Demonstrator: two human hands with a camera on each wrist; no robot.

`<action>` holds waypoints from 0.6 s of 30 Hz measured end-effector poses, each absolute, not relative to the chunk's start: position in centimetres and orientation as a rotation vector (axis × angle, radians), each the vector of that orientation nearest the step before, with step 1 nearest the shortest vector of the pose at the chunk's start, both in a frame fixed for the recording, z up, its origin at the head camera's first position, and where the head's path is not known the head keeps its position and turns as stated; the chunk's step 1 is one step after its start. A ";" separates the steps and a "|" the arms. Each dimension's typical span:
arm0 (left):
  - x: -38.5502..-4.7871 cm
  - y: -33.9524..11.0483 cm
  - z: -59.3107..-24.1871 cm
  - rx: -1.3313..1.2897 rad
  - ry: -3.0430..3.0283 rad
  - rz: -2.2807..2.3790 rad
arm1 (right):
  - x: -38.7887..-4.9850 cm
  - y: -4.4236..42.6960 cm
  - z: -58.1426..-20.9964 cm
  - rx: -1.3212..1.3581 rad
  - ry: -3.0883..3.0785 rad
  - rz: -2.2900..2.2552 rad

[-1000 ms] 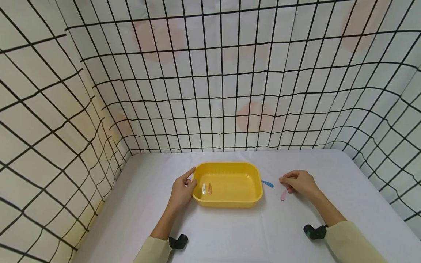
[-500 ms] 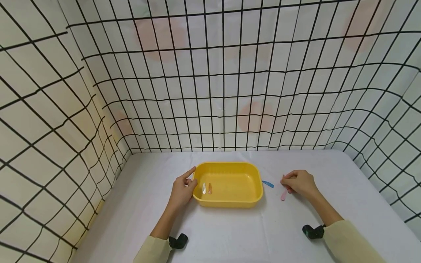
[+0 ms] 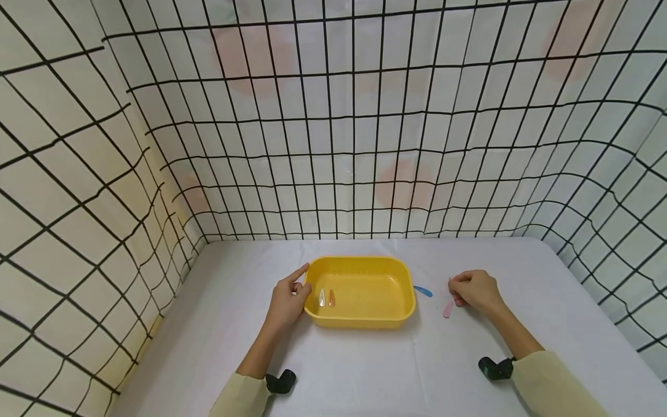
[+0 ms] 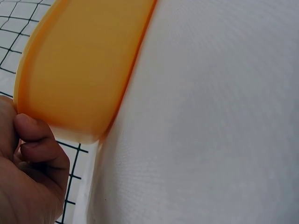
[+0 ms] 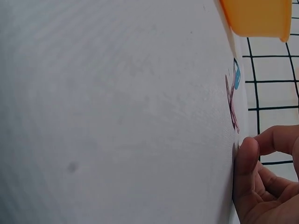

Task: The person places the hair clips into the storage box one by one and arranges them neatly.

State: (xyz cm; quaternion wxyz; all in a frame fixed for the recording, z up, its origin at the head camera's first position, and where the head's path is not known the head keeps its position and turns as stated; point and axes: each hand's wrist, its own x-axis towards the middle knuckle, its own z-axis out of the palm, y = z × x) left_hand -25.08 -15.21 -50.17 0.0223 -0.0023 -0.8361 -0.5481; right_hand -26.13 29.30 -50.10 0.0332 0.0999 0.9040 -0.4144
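A white backdrop [image 3: 365, 136] crossed by black grid lines stands behind and to both sides of a white-covered table [image 3: 359, 370]. On the table sits a yellow tray [image 3: 359, 323], right way up, its long side facing the person. Pale yellow sleeves [image 3: 557, 385] enter from the near edge.

The left hand [image 3: 286, 301] grips the tray's left end: the index finger reaches along the outside of the rim, the thumb lies against it nearer the person, and the other fingers are folded in.

The right hand [image 3: 476, 291] is over the table, well apart from the tray's right end. Its thumb and index finger are pressed together at the tips, the other fingers bent beneath; whether anything is caught between them I cannot tell. Each wrist carries a small black device [image 3: 496, 368].

A blue clip [image 3: 424, 291] lies on the table just beside the tray's right wall, between tray and fingertips. A pink clip [image 3: 448, 309] lies just below the right fingertips on the person's side, its upper end partly hidden by the hand. Inside the tray, near its left end, an orange clip [image 3: 332, 298] and a whitish clip [image 3: 322, 297] lie side by side, apart.
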 end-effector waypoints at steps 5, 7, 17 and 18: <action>-25.1 -15.3 -50.1 -0.035 -2.580 -1.702 | -26.1 29.4 -50.3 0.252 2.789 -1.293; -25.1 -15.3 -50.1 -0.038 -2.577 -1.705 | -26.0 29.5 -50.4 0.232 2.783 -1.299; -25.0 -15.3 -50.0 -0.044 -2.575 -1.694 | -25.8 29.6 -50.3 0.194 2.807 -1.299; -25.0 -15.2 -50.0 -0.047 -2.575 -1.692 | -25.7 29.6 -50.3 0.194 2.803 -1.308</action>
